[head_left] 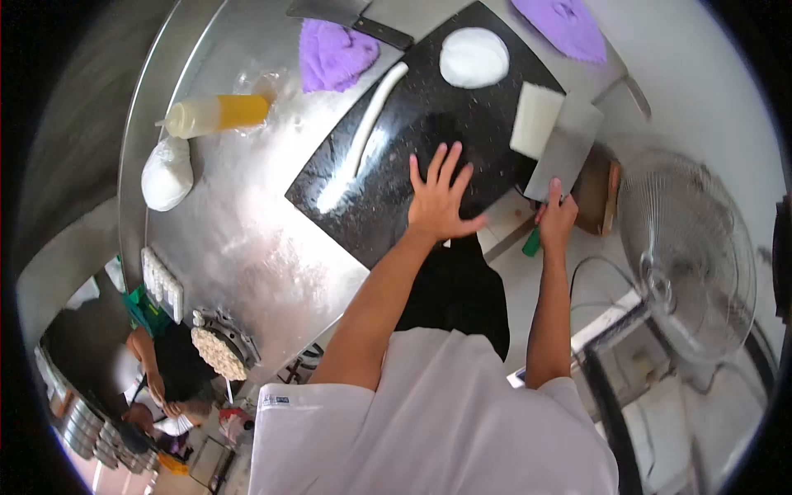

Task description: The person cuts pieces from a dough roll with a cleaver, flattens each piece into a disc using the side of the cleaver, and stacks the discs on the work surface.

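Observation:
My left hand point(437, 200) is spread with its fingers apart over the black board point(396, 194), palm down. My right hand point(557, 221) is wrapped round the green handle point(532, 242) of a cleaver, its thumb at the base of the wide steel blade point(568, 147). The blade overlaps a white rectangular block point(536, 120) at the board's right edge. A long white dough rope point(375, 120) lies along the board's left side, beyond my left hand. Near the far corner sits a round, flat white dough piece point(474, 58).
On the steel table point(239, 214) are a squeeze bottle point(216, 115) of yellow liquid, a white bundle point(167, 175), a purple towel point(334, 56) and a black-handled cleaver point(384, 33). Another purple cloth point(565, 29) lies far right. A fan point(689, 256) stands right; a person point(177, 371) is at lower left.

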Demonstrator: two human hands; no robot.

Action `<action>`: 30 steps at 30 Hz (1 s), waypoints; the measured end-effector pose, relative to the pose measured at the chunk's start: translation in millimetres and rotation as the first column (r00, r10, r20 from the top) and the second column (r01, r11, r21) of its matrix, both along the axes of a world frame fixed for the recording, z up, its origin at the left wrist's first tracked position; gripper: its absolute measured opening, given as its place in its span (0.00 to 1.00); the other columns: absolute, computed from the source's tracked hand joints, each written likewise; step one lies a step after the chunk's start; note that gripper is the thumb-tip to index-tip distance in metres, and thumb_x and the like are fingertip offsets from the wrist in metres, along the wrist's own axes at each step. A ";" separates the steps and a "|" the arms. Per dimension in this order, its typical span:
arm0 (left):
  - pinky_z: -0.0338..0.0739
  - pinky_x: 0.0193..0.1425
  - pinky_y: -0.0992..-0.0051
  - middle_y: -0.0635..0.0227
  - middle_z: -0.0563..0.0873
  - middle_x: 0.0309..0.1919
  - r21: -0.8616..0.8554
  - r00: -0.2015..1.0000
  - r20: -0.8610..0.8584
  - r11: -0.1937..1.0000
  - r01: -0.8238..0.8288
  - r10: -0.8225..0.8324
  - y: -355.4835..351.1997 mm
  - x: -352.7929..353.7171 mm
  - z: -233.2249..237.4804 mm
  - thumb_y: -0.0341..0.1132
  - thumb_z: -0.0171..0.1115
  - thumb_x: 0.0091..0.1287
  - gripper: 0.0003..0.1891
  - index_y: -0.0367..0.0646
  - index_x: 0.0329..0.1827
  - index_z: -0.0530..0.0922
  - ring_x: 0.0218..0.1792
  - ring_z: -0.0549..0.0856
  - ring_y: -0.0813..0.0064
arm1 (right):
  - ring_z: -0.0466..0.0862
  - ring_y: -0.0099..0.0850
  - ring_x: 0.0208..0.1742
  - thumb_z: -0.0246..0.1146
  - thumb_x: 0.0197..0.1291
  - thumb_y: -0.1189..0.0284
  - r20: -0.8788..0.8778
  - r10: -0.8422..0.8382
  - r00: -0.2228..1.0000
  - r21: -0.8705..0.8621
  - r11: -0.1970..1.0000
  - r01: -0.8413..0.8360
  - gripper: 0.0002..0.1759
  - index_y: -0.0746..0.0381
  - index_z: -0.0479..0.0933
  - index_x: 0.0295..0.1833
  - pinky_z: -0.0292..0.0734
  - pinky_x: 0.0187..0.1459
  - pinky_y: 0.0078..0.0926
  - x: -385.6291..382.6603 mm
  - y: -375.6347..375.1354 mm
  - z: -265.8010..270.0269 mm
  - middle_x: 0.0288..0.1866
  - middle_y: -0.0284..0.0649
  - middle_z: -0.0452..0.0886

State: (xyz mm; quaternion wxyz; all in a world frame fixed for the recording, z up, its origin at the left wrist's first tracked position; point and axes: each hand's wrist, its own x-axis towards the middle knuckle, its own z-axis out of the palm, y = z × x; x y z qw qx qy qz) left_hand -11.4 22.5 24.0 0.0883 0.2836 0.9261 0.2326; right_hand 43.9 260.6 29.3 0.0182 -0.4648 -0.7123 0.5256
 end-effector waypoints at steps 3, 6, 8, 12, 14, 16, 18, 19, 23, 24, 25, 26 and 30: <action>0.42 0.81 0.34 0.47 0.57 0.82 0.236 0.995 -0.042 0.968 -0.083 0.095 -3.3 4.5 -5.5 0.60 0.73 0.52 0.46 0.44 0.72 0.72 0.83 0.55 0.45 | 0.76 0.24 0.18 0.62 0.75 0.50 -0.068 0.000 0.998 0.094 0.996 0.007 0.29 0.63 0.74 0.28 0.69 0.19 0.30 67.6 -16.5 16.4 0.20 0.38 0.77; 0.51 0.78 0.42 0.36 0.56 0.79 0.714 0.882 0.035 0.606 -0.352 0.470 1.2 -16.0 -20.5 0.43 0.66 0.65 0.34 0.33 0.70 0.68 0.78 0.59 0.37 | 0.76 0.25 0.15 0.63 0.75 0.50 0.044 0.023 0.999 0.200 0.979 -0.031 0.30 0.64 0.74 0.28 0.68 0.19 0.29 140.9 -29.3 8.3 0.15 0.34 0.74; 0.49 0.79 0.41 0.34 0.54 0.79 0.626 0.828 0.008 0.643 -0.441 0.560 5.9 -19.5 4.8 0.44 0.65 0.68 0.34 0.33 0.72 0.66 0.78 0.57 0.35 | 0.77 0.25 0.15 0.64 0.74 0.50 0.118 -0.006 0.993 0.207 0.978 -0.019 0.29 0.64 0.75 0.28 0.69 0.19 0.29 194.4 -46.7 8.5 0.15 0.35 0.75; 0.40 0.82 0.39 0.35 0.48 0.82 0.150 0.969 -0.146 0.973 -0.175 0.197 -16.4 19.0 0.5 0.56 0.67 0.65 0.47 0.37 0.80 0.59 0.82 0.50 0.39 | 0.77 0.27 0.15 0.70 0.69 0.51 0.146 -0.089 0.985 0.081 0.994 0.078 0.29 0.65 0.75 0.27 0.70 0.20 0.31 249.3 -94.0 9.1 0.16 0.38 0.77; 0.45 0.83 0.44 0.39 0.54 0.80 0.159 0.978 -0.168 0.982 -0.097 0.124 -18.8 11.7 0.2 0.57 0.64 0.69 0.45 0.39 0.81 0.57 0.81 0.55 0.41 | 0.77 0.26 0.15 0.72 0.66 0.51 0.166 -0.006 0.986 0.112 0.994 -0.013 0.29 0.66 0.75 0.27 0.71 0.19 0.30 250.2 -98.6 6.5 0.16 0.38 0.77; 0.50 0.81 0.45 0.38 0.57 0.76 0.542 0.936 0.061 0.776 -0.323 0.347 -16.7 -10.8 -13.6 0.54 0.63 0.71 0.43 0.35 0.79 0.57 0.76 0.59 0.42 | 0.84 0.32 0.23 0.78 0.58 0.51 0.319 0.170 0.933 0.057 0.979 -0.198 0.30 0.69 0.79 0.33 0.79 0.28 0.34 237.7 -106.7 20.5 0.24 0.45 0.84; 0.58 0.77 0.49 0.40 0.62 0.69 0.725 0.752 0.416 0.313 -0.614 0.511 -24.3 -34.0 -9.0 0.48 0.60 0.74 0.38 0.28 0.76 0.57 0.68 0.66 0.44 | 0.89 0.42 0.36 0.80 0.54 0.50 0.093 0.373 0.923 0.132 0.914 -0.383 0.32 0.71 0.83 0.41 0.83 0.41 0.39 203.3 -111.5 24.4 0.33 0.51 0.88; 0.61 0.75 0.50 0.41 0.64 0.66 0.687 0.652 0.457 0.226 -0.691 0.606 -31.4 -39.5 9.8 0.45 0.58 0.76 0.36 0.25 0.74 0.56 0.65 0.68 0.44 | 0.89 0.47 0.41 0.80 0.52 0.49 0.083 0.448 0.890 0.058 0.889 -0.453 0.33 0.71 0.84 0.43 0.82 0.46 0.41 187.8 -112.7 17.8 0.37 0.53 0.88; 0.45 0.80 0.31 0.42 0.53 0.82 0.054 0.976 -0.180 0.992 -0.115 0.123 -40.9 23.7 0.4 0.67 0.64 0.64 0.54 0.40 0.84 0.55 0.83 0.51 0.43 | 0.88 0.55 0.46 0.81 0.47 0.47 0.127 0.814 0.567 -0.026 0.574 -0.819 0.36 0.69 0.84 0.45 0.82 0.51 0.48 100.3 -105.5 -16.6 0.43 0.57 0.88; 0.45 0.80 0.31 0.42 0.53 0.82 0.036 0.975 -0.186 0.993 -0.115 0.120 -44.7 29.4 -1.3 0.67 0.64 0.64 0.54 0.40 0.84 0.55 0.83 0.51 0.43 | 0.88 0.55 0.46 0.81 0.47 0.47 0.110 0.817 0.566 -0.035 0.573 -0.819 0.36 0.69 0.84 0.45 0.82 0.51 0.48 91.5 -109.0 -15.3 0.43 0.57 0.88; 0.39 0.78 0.26 0.46 0.51 0.84 -0.107 0.991 -0.121 0.992 -0.067 0.054 -43.6 30.2 -2.4 0.71 0.65 0.59 0.57 0.48 0.85 0.55 0.85 0.47 0.43 | 0.88 0.56 0.47 0.82 0.45 0.48 0.167 0.835 0.524 0.054 0.523 -0.851 0.36 0.69 0.84 0.47 0.81 0.53 0.49 80.4 -106.7 -8.0 0.45 0.57 0.88; 0.34 0.75 0.20 0.50 0.49 0.86 -0.241 0.999 -0.046 0.970 -0.015 0.004 -37.8 27.5 -7.1 0.74 0.67 0.53 0.60 0.56 0.86 0.56 0.86 0.43 0.43 | 0.88 0.57 0.48 0.83 0.42 0.49 0.230 0.847 0.479 0.139 0.458 -0.878 0.37 0.68 0.83 0.49 0.81 0.54 0.51 68.9 -100.0 -2.2 0.46 0.58 0.88; 0.37 0.74 0.18 0.57 0.50 0.86 -0.359 0.996 -0.057 0.932 0.045 -0.070 -24.7 10.6 2.9 0.74 0.69 0.51 0.58 0.65 0.85 0.58 0.85 0.44 0.43 | 0.88 0.55 0.49 0.85 0.36 0.52 0.252 0.808 0.533 0.229 0.485 -0.844 0.42 0.67 0.76 0.51 0.82 0.49 0.49 66.2 -102.6 15.0 0.41 0.56 0.88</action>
